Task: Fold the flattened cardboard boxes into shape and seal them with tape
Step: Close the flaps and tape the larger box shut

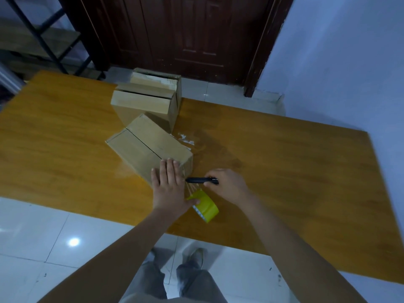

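Observation:
A folded cardboard box (144, 147) lies on the wooden table (284, 162), its two top flaps meeting along a dark seam. My left hand (169, 186) presses flat on the box's near end, fingers straight, with the thumb against a yellow tape roll (205, 207) lying at the table's front. A strip of tape runs from the roll up to the box's near end. My right hand (227, 184) grips a black pen-like cutter (202, 180), its tip pointing left at the tape strip beside the box corner.
Two more folded boxes (148, 97) are stacked at the table's far edge, one behind the other. A dark wooden door (181, 33) stands behind them, a black metal shelf (43, 40) at far left. White scraps (185, 138) lie on the table right of the box.

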Demonstrator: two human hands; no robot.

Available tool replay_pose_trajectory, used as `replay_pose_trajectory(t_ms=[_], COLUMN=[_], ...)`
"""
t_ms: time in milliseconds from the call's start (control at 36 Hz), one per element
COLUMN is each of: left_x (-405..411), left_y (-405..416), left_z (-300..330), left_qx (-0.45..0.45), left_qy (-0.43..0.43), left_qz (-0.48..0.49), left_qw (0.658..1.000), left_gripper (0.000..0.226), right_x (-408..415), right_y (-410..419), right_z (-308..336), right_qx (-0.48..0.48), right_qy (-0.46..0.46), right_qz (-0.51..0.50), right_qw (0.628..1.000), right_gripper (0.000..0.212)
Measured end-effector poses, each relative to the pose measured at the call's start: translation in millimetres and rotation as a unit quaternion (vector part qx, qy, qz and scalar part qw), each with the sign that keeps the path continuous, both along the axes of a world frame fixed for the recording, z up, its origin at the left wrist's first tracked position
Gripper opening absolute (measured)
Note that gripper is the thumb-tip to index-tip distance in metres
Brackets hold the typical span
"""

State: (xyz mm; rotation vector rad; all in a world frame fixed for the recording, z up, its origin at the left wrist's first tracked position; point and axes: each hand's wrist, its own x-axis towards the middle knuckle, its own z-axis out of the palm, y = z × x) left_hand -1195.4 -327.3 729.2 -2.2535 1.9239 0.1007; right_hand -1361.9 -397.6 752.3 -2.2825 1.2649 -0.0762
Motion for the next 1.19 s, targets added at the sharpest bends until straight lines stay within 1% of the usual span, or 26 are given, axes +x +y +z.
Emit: replay_pose_trajectory(t_ms=[167,250,333,417,500,583,667,750,806,833,861,889,917,944,1000,1028,1056,1139,1167,1194], left_x=[0.0,0.7,-0.4,-0.8,0.7,0.0,-0.1,1.4,1.0,0.5,0.0,-0.7,-1.2,-1.8,-2.3,-1.4,-0.8,0.8,0.7,1.0], left_y=[-0.5,-0.6,-0.9,-0.6,0.2,-0.5,-1.7,0.0,1.1,1.4,1.4,1.0,1.1,1.4,2.2,2.4,2.4,1.6,0.6,-0.6], left_z=[-0.5,-1.0,-1.3,-1.4,-1.7,-1.6,-1.6,-2.7,-4.0,-4.2,-4.0,-3.7,-3.9,-4.1,-4.6,-5.6,-6.1,-7.5,-7.5,-6.5], left_qx=[0.009,0.017,0.023,0.023,0.020,0.017,0.018,0.017,0.017,0.016,0.014,0.011,0.010,0.011,0.006,-0.001,-0.011,-0.016,-0.008,-0.008], left_qy=[-0.015,-0.012,-0.009,-0.010,-0.004,-0.001,0.001,-0.002,-0.001,0.002,0.004,0.006,0.008,0.008,0.010,0.011,0.011,0.012,0.011,0.011], left_qz=[-0.004,0.002,0.004,0.000,0.002,0.000,0.001,-0.002,-0.002,-0.001,0.000,0.000,0.000,0.001,0.002,0.002,0.003,-0.005,-0.006,-0.009], left_qw=[1.000,1.000,1.000,1.000,1.000,1.000,1.000,1.000,1.000,1.000,1.000,1.000,1.000,1.000,1.000,1.000,1.000,1.000,1.000,1.000], left_gripper=[0.127,0.128,0.133,0.133,0.132,0.133,0.132,0.131,0.131,0.131,0.131,0.131,0.131,0.131,0.132,0.133,0.134,0.135,0.134,0.131], right_x=[6.4,5.4,-6.2,-27.7,-53.4,-82.4,-99.8,-92.5,-76.1,-65.4,-53.4,-39.8,-25.4,-10.8,15.1,26.2,35.0,46.8,47.0,46.4], right_y=[0.7,2.8,2.0,0.0,2.2,7.2,10.8,12.6,13.3,13.6,14.1,14.8,16.3,18.8,23.3,24.4,24.7,22.9,21.6,20.8], right_z=[-0.3,-1.2,-3.3,-15.0,-36.0,-59.2,-75.3,-82.3,-77.2,-72.5,-67.5,-61.0,-54.7,-50.0,-45.1,-45.4,-46.2,-51.0,-52.4,-54.0], right_qx=[-0.035,-0.047,-0.051,-0.027,0.009,0.044,0.096,0.105,0.071,0.049,0.040,0.056,0.096,0.148,0.236,0.262,0.276,0.289,0.284,0.273], right_qy=[0.032,0.059,0.092,0.119,0.151,0.179,0.172,0.180,0.150,0.110,0.050,-0.024,-0.099,-0.158,-0.221,-0.236,-0.251,-0.299,-0.301,-0.303], right_qz=[-0.025,-0.049,-0.120,-0.182,-0.241,-0.314,-0.388,-0.414,-0.405,-0.386,-0.359,-0.331,-0.306,-0.284,-0.254,-0.250,-0.249,-0.275,-0.283,-0.288], right_qw=[0.999,0.996,0.987,0.976,0.959,0.932,0.900,0.886,0.899,0.915,0.931,0.942,0.942,0.934,0.912,0.902,0.894,0.867,0.865,0.867], right_gripper=[0.022,0.021,0.020,0.020,0.020,0.019,0.019,0.027,0.037,0.042,0.046,0.049,0.051,0.053,0.055,0.053,0.046,0.012,0.008,0.013])
